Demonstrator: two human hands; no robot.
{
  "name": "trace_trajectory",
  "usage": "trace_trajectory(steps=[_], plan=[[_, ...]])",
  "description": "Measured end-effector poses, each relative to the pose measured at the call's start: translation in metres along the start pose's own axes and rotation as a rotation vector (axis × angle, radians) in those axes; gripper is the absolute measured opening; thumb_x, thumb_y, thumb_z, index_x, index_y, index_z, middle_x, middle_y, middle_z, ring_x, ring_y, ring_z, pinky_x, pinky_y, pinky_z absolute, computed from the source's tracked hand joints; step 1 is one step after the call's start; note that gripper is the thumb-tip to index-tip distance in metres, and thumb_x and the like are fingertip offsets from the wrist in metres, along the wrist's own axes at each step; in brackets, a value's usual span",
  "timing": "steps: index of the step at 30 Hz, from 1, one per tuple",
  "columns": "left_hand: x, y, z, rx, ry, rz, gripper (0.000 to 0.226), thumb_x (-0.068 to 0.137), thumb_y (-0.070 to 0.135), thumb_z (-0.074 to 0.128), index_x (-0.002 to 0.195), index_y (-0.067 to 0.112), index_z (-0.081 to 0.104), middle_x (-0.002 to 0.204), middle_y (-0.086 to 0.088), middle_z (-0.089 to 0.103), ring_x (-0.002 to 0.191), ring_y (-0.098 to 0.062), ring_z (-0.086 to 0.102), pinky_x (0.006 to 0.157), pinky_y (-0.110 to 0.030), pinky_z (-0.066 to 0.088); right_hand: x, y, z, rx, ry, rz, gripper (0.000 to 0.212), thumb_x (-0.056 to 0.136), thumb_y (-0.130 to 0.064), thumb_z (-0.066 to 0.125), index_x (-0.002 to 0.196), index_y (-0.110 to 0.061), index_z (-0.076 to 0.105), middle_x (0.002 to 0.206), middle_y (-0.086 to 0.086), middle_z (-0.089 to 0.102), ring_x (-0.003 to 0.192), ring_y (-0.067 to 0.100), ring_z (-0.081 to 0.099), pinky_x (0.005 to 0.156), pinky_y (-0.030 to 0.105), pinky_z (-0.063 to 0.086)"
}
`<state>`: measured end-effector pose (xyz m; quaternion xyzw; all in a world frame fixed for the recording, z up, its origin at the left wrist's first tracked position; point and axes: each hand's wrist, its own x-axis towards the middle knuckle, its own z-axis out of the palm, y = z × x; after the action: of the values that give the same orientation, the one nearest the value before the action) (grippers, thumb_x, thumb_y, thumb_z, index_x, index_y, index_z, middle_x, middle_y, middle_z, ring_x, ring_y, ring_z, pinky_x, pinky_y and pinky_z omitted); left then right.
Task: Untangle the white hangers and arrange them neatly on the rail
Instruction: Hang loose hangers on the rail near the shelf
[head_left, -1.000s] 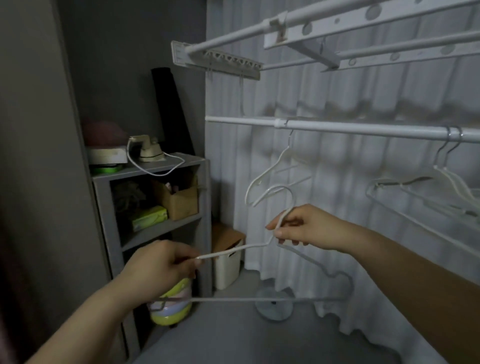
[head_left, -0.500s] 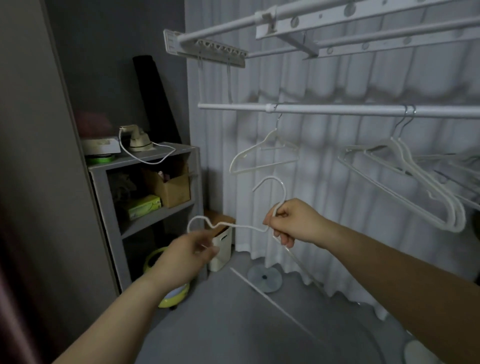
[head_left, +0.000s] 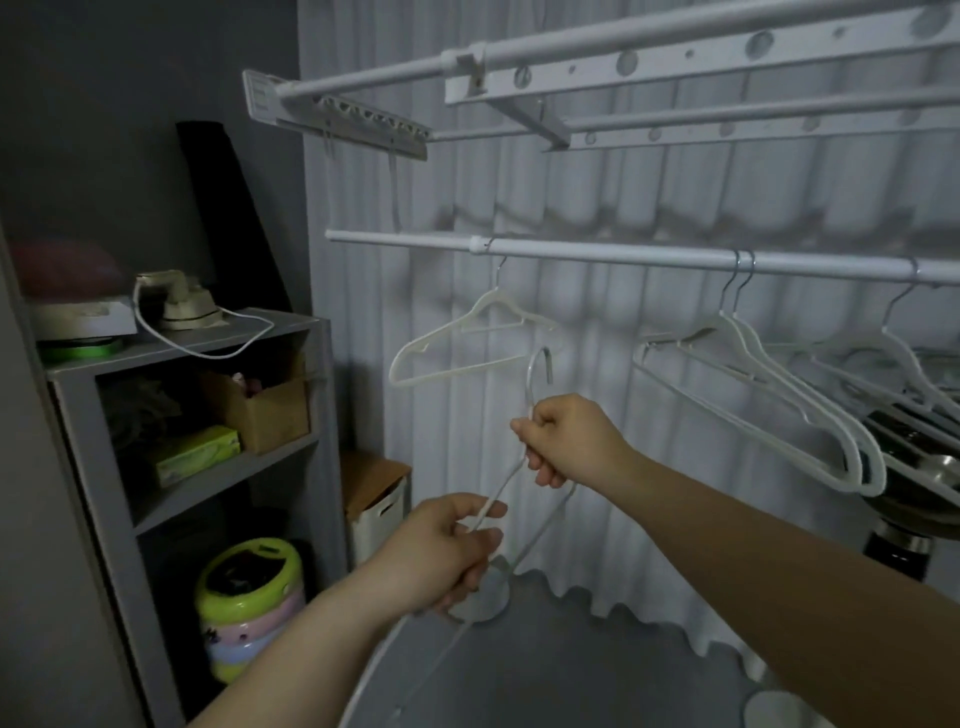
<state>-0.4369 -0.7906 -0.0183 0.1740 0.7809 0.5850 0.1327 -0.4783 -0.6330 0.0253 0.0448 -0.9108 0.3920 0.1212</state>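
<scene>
A white hanger (head_left: 535, 379) is held in both hands below the white rail (head_left: 623, 255). My right hand (head_left: 571, 439) grips its neck, the hook pointing up. My left hand (head_left: 441, 551) grips one shoulder arm lower down, so the hanger runs edge-on toward me. One white hanger (head_left: 467, 338) hangs alone on the rail's left part. A bunch of several white hangers (head_left: 779, 395) hangs on the right, overlapping one another.
A white drying rack (head_left: 597, 88) is mounted above the rail, in front of a white curtain (head_left: 597, 197). A grey shelf unit (head_left: 208, 415) with boxes and an iron stands at the left. A white bin (head_left: 379, 509) and a round stand base (head_left: 483, 597) sit on the floor.
The held hanger has turned from lying flat across to edge-on, its hook up. My left hand came in close under my right hand. The view shifted right, showing more hangers.
</scene>
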Motion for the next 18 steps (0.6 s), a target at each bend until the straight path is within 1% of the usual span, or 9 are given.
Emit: trace_trajectory(steps=[2,5,7,8,10,12,15,18], plan=[[0.019,0.004,-0.001,0.001,0.024,0.034,0.012,0.093,0.01,0.046,0.098,0.019,0.053,0.03,0.005,0.045,0.021,-0.004,0.032,0.03,-0.013,0.025,0.014,0.006,-0.01,-0.055,-0.019,0.004,0.038,0.093,-0.025,0.051,0.058,-0.012,0.046,0.055,0.001,0.057,0.035,0.004,0.052,0.042,0.019,0.045],[0.05,0.012,-0.002,0.001,0.064,0.061,0.016,0.093,0.011,0.045,0.089,0.024,0.054,0.031,0.005,0.044,0.021,-0.005,0.03,0.03,-0.012,0.024,0.038,0.012,-0.031,-0.123,-0.035,-0.005,0.036,0.093,-0.035,0.047,0.064,-0.015,0.052,0.065,0.0,0.062,0.054,0.017,0.06,0.056,0.025,0.046],[0.074,0.018,-0.004,-0.012,0.107,0.084,0.017,0.093,0.011,0.046,0.087,0.024,0.055,0.03,0.004,0.044,0.02,-0.005,0.03,0.029,-0.011,0.023,0.056,0.016,-0.05,-0.194,0.067,-0.047,0.034,0.093,-0.04,0.044,0.078,-0.014,0.06,0.081,0.004,0.067,0.076,0.022,0.065,0.068,0.027,0.045],[0.087,0.022,-0.004,-0.017,0.125,0.102,0.017,0.093,0.01,0.046,0.089,0.023,0.056,0.03,0.004,0.043,0.02,-0.005,0.03,0.029,-0.011,0.023,0.066,0.02,-0.06,-0.26,0.141,-0.07,0.033,0.093,-0.04,0.044,0.09,-0.014,0.063,0.094,0.005,0.068,0.088,0.022,0.063,0.073,0.027,0.043],[0.11,0.03,-0.005,-0.036,0.151,0.145,0.017,0.092,0.007,0.046,0.092,0.02,0.057,0.03,0.003,0.043,0.021,-0.005,0.03,0.029,-0.011,0.023,0.086,0.03,-0.082,-0.453,0.251,-0.137,0.035,0.093,-0.036,0.045,0.116,-0.013,0.059,0.119,0.005,0.061,0.111,0.021,0.053,0.086,0.026,0.038],[0.133,0.039,-0.003,-0.051,0.18,0.183,0.018,0.092,0.006,0.046,0.09,0.02,0.057,0.03,0.002,0.044,0.021,-0.006,0.03,0.029,-0.011,0.024,0.105,0.041,-0.104,-0.629,0.31,-0.213,0.04,0.093,-0.03,0.046,0.129,-0.012,0.049,0.134,0.007,0.049,0.124,0.024,0.041,0.098,0.027,0.031],[0.163,0.051,0.004,-0.085,0.217,0.235,0.018,0.091,0.003,0.046,0.09,0.018,0.057,0.031,0.001,0.046,0.022,-0.007,0.032,0.031,-0.014,0.024,0.128,0.052,-0.136,-0.748,0.421,-0.272,0.048,0.09,-0.023,0.05,0.135,-0.011,0.043,0.143,0.009,0.038,0.133,0.024,0.03,0.107,0.031,0.022],[0.186,0.058,0.012,-0.1,0.227,0.277,0.019,0.091,0.003,0.045,0.091,0.017,0.057,0.032,0.0,0.047,0.024,-0.009,0.034,0.033,-0.016,0.026,0.148,0.063,-0.159,-0.869,0.45,-0.233,0.055,0.088,-0.026,0.051,0.14,-0.013,0.034,0.149,0.009,0.027,0.137,0.025,0.022,0.112,0.033,0.012]])
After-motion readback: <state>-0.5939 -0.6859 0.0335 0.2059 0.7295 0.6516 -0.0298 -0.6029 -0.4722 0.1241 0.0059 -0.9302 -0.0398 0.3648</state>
